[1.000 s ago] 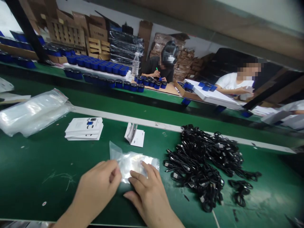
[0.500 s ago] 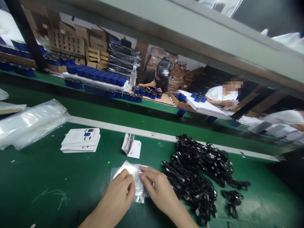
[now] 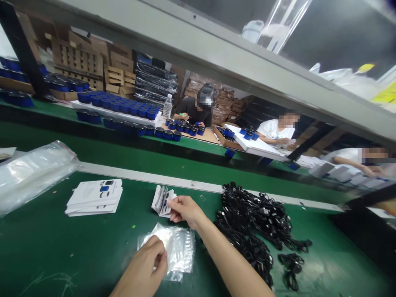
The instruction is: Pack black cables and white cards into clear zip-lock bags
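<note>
My left hand (image 3: 147, 264) has curled fingers at the near left of a small pile of clear plastic bags (image 3: 182, 247), gripping the edge of one; its fingertips are partly hidden. Beyond the bags, my right hand (image 3: 187, 211) pinches a small folded leaflet (image 3: 167, 206) with printed pictures, at the right side of a little upright stack of leaflets (image 3: 159, 199). A larger pile of white printed sheets (image 3: 93, 198) lies to the left. On the right, close to my right forearm, is a heap of black cables (image 3: 253, 222) with metal plugs.
A large clear plastic bag (image 3: 37, 173) lies at far left. A pale strip (image 3: 139, 174) separates the green table from a green conveyor belt carrying blue round containers (image 3: 159, 132). Across it sit several people. A shelf beam (image 3: 192, 45) crosses overhead, and two cable bundles (image 3: 291, 268) lie at right.
My right hand has left the plastic bags and moved up and forward to the small leaflet stack, where it now pinches a leaflet. My left hand stays at the bags. The view has shifted slightly.
</note>
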Demonstrator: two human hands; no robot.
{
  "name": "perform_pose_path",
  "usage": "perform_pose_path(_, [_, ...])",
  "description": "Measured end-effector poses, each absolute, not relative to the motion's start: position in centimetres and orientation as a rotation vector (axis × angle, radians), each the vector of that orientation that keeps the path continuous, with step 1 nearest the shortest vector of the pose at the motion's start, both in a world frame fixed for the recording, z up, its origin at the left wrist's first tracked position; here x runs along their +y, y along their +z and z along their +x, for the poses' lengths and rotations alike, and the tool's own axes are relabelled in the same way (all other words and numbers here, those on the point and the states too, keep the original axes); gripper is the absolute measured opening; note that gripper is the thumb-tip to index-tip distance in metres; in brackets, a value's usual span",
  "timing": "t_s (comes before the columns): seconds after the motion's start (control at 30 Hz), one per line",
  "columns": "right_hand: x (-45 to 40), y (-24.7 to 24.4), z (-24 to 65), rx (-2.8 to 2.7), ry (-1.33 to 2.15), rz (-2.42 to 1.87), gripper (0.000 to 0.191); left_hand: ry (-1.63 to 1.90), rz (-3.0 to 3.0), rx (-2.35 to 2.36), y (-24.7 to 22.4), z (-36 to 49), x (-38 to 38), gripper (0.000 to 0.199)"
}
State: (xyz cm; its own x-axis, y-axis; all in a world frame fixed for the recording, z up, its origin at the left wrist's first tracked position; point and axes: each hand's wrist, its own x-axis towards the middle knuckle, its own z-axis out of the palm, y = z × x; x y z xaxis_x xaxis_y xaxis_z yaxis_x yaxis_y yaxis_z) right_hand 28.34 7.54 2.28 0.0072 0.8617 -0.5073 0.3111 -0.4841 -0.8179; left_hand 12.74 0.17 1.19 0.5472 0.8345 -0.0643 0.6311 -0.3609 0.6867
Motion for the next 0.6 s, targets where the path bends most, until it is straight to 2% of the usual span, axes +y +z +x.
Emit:
perform_pose_path(0.13, [5.4, 4.1, 30.3, -1.172, 1.349, -1.785, 0.015, 0.382, 2.045, 1.173, 1.6, 12.6, 0.4, 0.025])
perform_pose_path(0.27, [-0.6, 7.2, 32.5, -1.240, 1.101, -1.719, 0.026, 0.396, 1.959, 1.219, 1.5, 12.6, 0.8, 0.025])
perform_pose_path(0.33, [-4.0, 7.8, 32.5, -1.499, 0.978, -1.764, 0.026, 0.391, 1.899, 1.246, 1.2, 12.6, 0.9, 0.026])
perform_pose_path(0.47, [-7.5, 6.3, 30.2, -1.918, 0.687, -1.887, 0.019, 0.401, 1.796, 1.319, 0.5, 12.5, 0.9, 0.031])
perform_pose_path(0.6, [-7.7, 3.0, 27.1, -1.747, 0.678, -1.784, 0.009, 0.526, 1.770, 1.470, -0.1, 12.5, 0.6, 0.032])
